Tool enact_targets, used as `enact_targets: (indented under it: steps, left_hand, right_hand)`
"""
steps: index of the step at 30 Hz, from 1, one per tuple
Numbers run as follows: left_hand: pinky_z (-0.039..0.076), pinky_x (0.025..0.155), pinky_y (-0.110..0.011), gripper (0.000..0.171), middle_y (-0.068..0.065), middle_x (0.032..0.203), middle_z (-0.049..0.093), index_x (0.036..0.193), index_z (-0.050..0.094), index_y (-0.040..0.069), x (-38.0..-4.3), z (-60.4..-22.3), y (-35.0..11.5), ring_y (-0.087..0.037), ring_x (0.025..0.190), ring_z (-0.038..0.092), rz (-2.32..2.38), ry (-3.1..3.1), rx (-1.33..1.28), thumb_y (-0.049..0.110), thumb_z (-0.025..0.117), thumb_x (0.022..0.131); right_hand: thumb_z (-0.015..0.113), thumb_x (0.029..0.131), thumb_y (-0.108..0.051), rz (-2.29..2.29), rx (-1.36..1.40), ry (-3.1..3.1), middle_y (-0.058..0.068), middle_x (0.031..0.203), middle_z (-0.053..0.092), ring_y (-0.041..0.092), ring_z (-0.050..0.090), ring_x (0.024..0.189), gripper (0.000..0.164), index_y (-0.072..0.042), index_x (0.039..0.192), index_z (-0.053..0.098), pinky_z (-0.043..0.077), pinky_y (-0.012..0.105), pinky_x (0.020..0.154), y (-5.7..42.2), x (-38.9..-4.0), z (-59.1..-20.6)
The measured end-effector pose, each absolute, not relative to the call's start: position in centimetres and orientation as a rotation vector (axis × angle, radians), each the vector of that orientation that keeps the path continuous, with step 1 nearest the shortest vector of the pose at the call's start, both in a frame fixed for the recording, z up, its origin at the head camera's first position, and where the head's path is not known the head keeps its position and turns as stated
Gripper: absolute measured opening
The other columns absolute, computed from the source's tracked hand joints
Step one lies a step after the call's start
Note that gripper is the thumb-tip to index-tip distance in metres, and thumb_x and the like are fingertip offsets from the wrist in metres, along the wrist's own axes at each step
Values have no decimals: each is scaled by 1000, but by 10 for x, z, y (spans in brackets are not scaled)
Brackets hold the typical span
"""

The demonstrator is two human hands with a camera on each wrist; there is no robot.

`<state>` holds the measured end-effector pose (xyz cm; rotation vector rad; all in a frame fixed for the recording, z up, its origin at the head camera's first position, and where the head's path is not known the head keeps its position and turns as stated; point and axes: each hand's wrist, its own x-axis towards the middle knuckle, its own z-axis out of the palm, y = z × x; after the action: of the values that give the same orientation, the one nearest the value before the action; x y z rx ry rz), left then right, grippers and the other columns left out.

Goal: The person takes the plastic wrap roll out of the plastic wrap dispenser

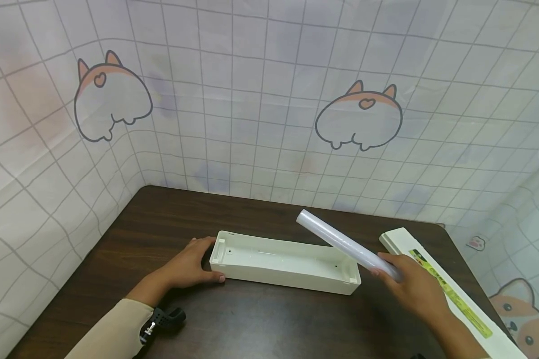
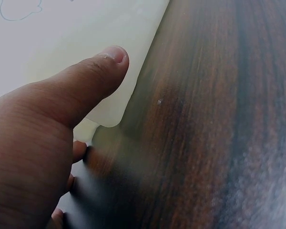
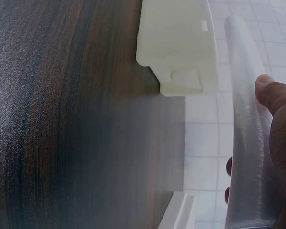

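Observation:
A long white open plastic box [image 1: 283,280] lies across the middle of the table in the head view. My left hand [image 1: 186,267] grips its left end, thumb against the front wall and fingers round the far side; in the left wrist view the thumb [image 2: 97,74] lies along the box wall. My right hand [image 1: 413,286] holds a roll of clear plastic film [image 1: 337,239] by its near end. The roll slants up to the left, raised over the box's right end. In the right wrist view, thumb and fingertips wrap the film roll [image 3: 248,124], apart from the box [image 3: 181,38].
At the right lies a long white plastic piece [image 1: 406,239] with a yellow-green label, partly behind my right hand. The dark wood table [image 1: 233,319] meets a white grid-patterned curtain [image 1: 251,99] at the back and sides. A black strap [image 1: 161,319] circles my left wrist.

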<state>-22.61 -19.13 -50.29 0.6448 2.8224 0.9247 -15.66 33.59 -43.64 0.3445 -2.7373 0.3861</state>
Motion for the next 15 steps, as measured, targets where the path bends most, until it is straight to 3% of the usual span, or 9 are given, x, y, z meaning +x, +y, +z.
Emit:
enact_targets:
  steps: [6, 15]
  left_hand:
    - [12, 123, -57, 109, -15, 152, 47, 153, 40, 3, -226, -502, -191, -38, 146, 35, 927, 2822, 645, 66, 82, 74]
    - [12, 123, -58, 108, -15, 152, 48, 153, 40, 3, -226, -502, -191, -37, 145, 37, 945, 2819, 660, 65, 82, 75]
  right_hand:
    - [79, 90, -38, 415, 294, -2767, 19, 115, 70, 30, 65, 86, 51, -10, 131, 68, 47, 45, 59, 340, -155, -437]
    - [83, 87, -32, 402, 288, -2715, 16, 105, 72, 25, 62, 76, 47, -10, 127, 71, 44, 41, 56, 346, -153, -438]
